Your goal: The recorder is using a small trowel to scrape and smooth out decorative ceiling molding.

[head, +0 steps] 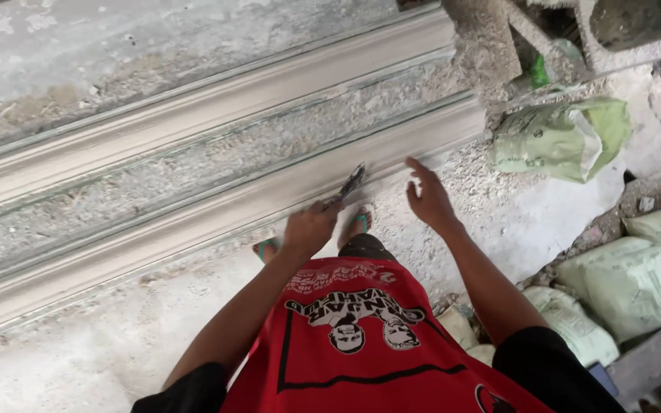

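Two bare hands work over a long pale moulded strip (216,195) that runs slantwise across the floor, seen from above by the head camera. Left hand (309,228): the grip is closed in a fist around the handle of a small dark scraping tool (350,183), whose blade projects up and to the right from the knuckles; the tool is blurred, so its exact kind cannot be told, and whether its tip touches the strip cannot be told either. Right hand (428,197): the grip is open and holds nothing, the fingers loosely spread and pointing toward the strip, with the fingertips near the strip's lower edge; contact cannot be confirmed. The strip lies directly ahead of both hands, its nearest ridge just beyond the tool's tip and stretching far to the left of the left hand, ending a little beyond and to the right of the right hand. A second, parallel moulded strip (216,103) lies farther off, beyond the first, with a rough, crumbly band between the two. Right of the right hand, well apart from it, lies a crumpled pale green sack (568,138); more pale sacks (636,279) are stacked nearer the person's right elbow. Below the hands show a red printed shirt (361,344) and sandalled feet (357,222) on the dusty white floor (101,336).
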